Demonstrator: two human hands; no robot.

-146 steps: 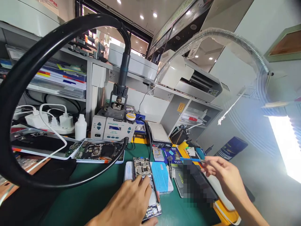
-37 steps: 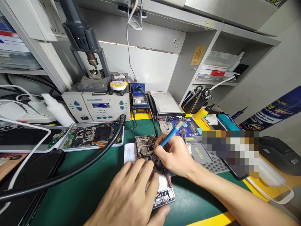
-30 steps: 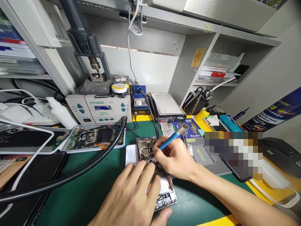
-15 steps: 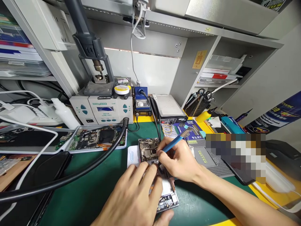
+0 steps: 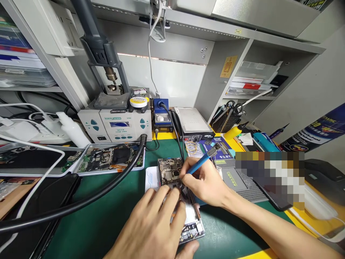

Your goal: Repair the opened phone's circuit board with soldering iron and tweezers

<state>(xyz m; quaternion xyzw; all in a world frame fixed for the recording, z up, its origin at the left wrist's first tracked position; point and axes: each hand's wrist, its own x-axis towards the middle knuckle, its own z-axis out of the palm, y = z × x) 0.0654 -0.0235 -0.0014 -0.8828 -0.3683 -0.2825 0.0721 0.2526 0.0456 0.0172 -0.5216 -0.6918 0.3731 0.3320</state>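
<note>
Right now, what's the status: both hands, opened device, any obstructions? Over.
Left hand lying across the opened device. Right hand gripping a blue tool, lower end hidden. Both hands block part of the device from view.

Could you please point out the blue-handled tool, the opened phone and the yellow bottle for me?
Blue-handled tool (image 5: 198, 164): head view, middle of its handle.
Opened phone (image 5: 192, 214): head view, its pale inner area.
Yellow bottle (image 5: 232, 132): head view, its body, below the dark tip.
</note>
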